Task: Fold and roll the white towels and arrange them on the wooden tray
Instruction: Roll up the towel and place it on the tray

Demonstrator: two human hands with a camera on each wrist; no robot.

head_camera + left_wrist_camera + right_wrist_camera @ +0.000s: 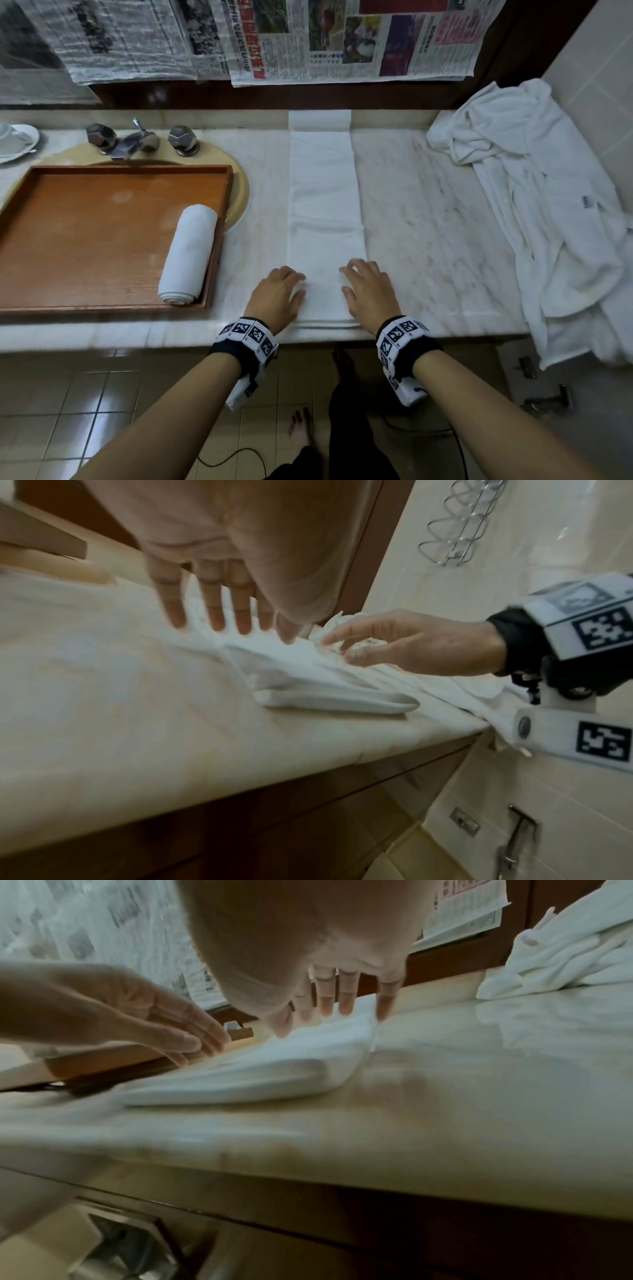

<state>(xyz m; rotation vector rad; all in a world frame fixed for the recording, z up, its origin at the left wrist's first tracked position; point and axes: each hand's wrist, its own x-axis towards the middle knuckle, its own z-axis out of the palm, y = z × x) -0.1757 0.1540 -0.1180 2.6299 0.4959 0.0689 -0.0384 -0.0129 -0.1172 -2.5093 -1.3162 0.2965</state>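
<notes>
A white towel, folded into a long narrow strip, lies on the marble counter from the back wall to the front edge. My left hand and right hand rest side by side on its near end, fingers spread and fairly straight. In the wrist views the fingertips of the left hand and of the right hand press down on the towel's layered end. Left of it, the wooden tray holds one rolled white towel against its right wall.
A heap of loose white towels covers the counter's right end and hangs over the front edge. The tray sits over a sink with a faucet behind it. A white dish stands at the far left. Newspapers cover the back wall.
</notes>
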